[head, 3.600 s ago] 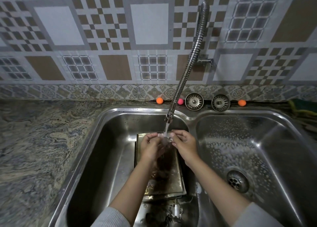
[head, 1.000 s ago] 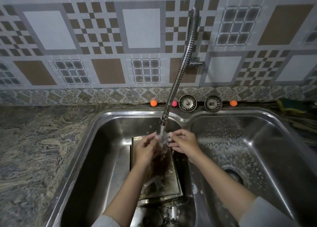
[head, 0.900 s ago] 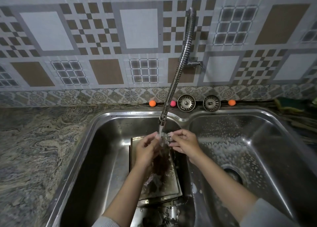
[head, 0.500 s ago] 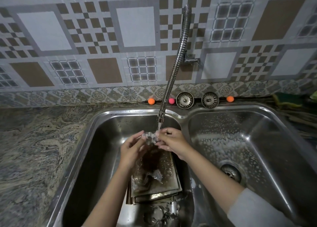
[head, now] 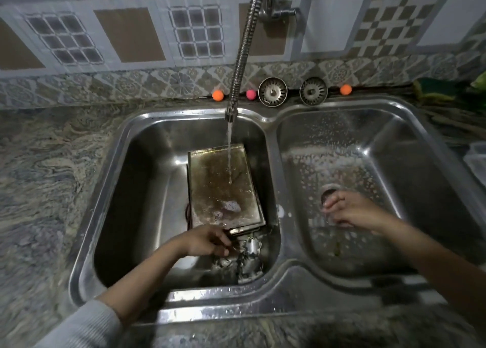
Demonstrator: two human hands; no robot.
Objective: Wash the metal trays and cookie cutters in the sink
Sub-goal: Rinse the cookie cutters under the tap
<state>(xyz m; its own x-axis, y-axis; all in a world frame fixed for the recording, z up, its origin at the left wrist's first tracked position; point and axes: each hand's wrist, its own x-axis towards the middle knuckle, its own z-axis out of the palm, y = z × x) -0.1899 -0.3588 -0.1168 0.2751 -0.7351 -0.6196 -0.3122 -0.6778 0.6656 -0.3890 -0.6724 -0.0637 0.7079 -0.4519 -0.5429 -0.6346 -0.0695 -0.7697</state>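
Observation:
Stacked metal trays (head: pixel 223 184) lie flat in the left basin (head: pixel 147 190), and the tap's water stream (head: pixel 229 150) falls on the top one. A heap of metal cookie cutters (head: pixel 246 265) sits at the near end of that basin, with a fluted cutter (head: pixel 251 245) on top. My left hand (head: pixel 207 240) reaches low into the basin, its loosely curled fingertips at the fluted cutter's edge. My right hand (head: pixel 347 211) is down in the right basin (head: pixel 381 163) beside the drain (head: pixel 327 192). Its fingers curl over a small blurred cookie cutter (head: pixel 332 219).
The flexible faucet hose (head: pixel 243 45) hangs over the left basin and is running. Two strainer plugs (head: pixel 272 92) and small orange and pink balls (head: pixel 217 95) line the back ledge. A green sponge (head: pixel 434 90) lies at far right. Marbled counter (head: pixel 47 177) extends to the left.
Both hands left the water stream. The right hand carried the rinsed cutter across into the right basin. The left hand dropped to the cutter heap. The camera tilted downward.

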